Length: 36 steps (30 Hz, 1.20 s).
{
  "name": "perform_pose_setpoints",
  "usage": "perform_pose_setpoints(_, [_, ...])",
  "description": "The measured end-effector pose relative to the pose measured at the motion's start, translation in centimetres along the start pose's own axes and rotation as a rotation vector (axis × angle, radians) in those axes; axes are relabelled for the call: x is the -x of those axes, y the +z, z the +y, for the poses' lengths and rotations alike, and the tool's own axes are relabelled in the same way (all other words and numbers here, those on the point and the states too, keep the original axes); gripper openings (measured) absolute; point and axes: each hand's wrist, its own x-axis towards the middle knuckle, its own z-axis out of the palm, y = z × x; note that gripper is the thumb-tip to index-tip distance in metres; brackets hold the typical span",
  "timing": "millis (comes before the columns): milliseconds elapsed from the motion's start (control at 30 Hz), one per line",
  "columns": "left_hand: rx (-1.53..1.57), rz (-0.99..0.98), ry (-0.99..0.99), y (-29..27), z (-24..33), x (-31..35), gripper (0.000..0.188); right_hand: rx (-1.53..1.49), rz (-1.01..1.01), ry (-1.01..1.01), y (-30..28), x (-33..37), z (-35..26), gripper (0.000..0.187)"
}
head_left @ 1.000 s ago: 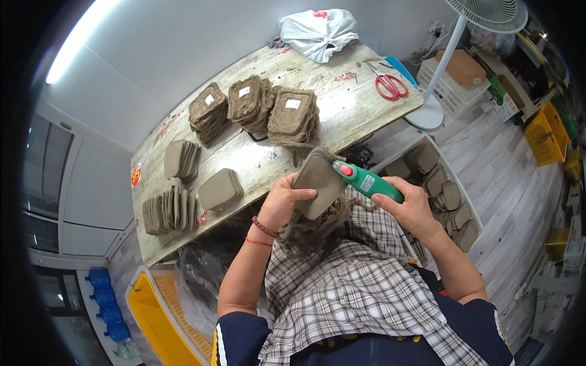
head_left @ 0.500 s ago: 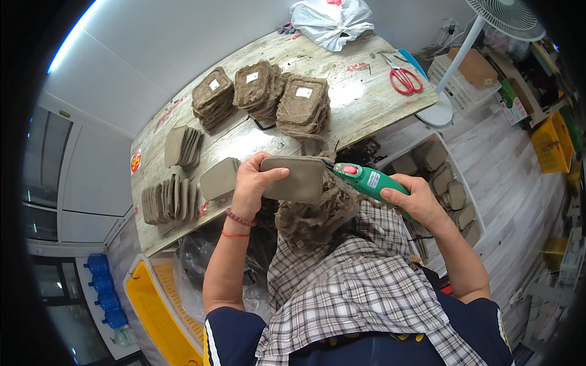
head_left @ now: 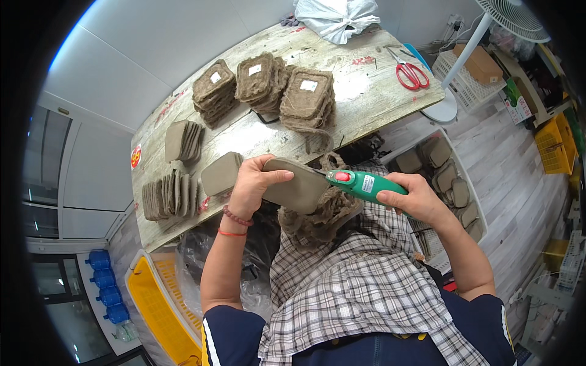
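My left hand point(head_left: 255, 183) grips a brown rounded-rectangle pad point(head_left: 296, 186) by its left end, thumb on top. My right hand point(head_left: 421, 198) is wrapped round a green handheld power cutter point(head_left: 371, 185) with a red button. The cutter's dark tip meets the pad's right edge; the exact cutting part is too small to make out. Shaggy brown trimmings point(head_left: 314, 222) lie in a heap on my lap below the pad. Close to my left hand, a smooth pad point(head_left: 222, 172) lies at the table edge.
Fuzzy-edged pads point(head_left: 307, 97) stand stacked on the table point(head_left: 238, 143), with smooth pads point(head_left: 168, 196) in rows at left. Red-handled scissors point(head_left: 412, 74) and a white plastic bag point(head_left: 337, 17) lie farther back. A white crate point(head_left: 482, 226) of pads is right, a yellow crate point(head_left: 160, 311) left.
The held pad has tilted, its right end swinging down toward me. The cutter has shifted slightly left and turned more level, its tip still at the pad's edge.
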Motion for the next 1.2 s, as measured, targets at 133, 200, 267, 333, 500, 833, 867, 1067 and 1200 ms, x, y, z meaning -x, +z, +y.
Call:
perform_pose_setpoints(133, [-0.061, -0.056, -0.047, 1.0, 0.4, -0.1, 0.016, 0.015, 0.019, -0.018, 0.6, -0.3, -0.1, 0.04])
perform_pose_setpoints(200, [-0.094, -0.084, -0.079, 1.2, 0.6, -0.1, 0.015, 0.015, 0.02, -0.033, 1.0, -0.5, -0.3, 0.039])
perform_pose_setpoints(267, [-0.111, -0.109, -0.11, 1.4, 0.7, -0.2, 0.015, 0.012, 0.008, -0.033, 1.2, -0.8, -0.5, 0.039])
perform_pose_setpoints(333, [-0.161, -0.132, -0.131, 1.2, 0.8, -0.3, 0.014, 0.011, -0.001, -0.043, 1.4, -1.1, -0.7, 0.039])
perform_pose_setpoints(500, [-0.282, -0.186, -0.177, 0.4, 0.9, -0.5, 0.018, 0.045, -0.032, -0.072, 2.0, -2.0, -1.5, 0.037])
perform_pose_setpoints(833, [-0.084, -0.079, -0.065, -1.8, 0.3, 1.5, 0.039, -0.049, -0.017, -0.126, 5.7, -4.6, -1.5, 0.035])
perform_pose_setpoints(867, [-0.088, -0.007, -0.043, -3.3, 0.5, 2.1, 0.041, -0.068, 0.004, -0.112, 5.6, -4.4, -1.3, 0.034])
perform_pose_setpoints(1067, [-0.001, 0.638, 0.15, -17.2, -4.8, 1.9, 0.03, -0.144, 0.133, -0.118, 2.4, -1.7, 2.1, 0.034])
perform_pose_setpoints(1200, [-1.407, 1.083, 0.365, -12.5, -4.3, -0.1, 0.041, -0.1, 0.216, -0.098, 1.3, 1.1, 3.5, 0.035])
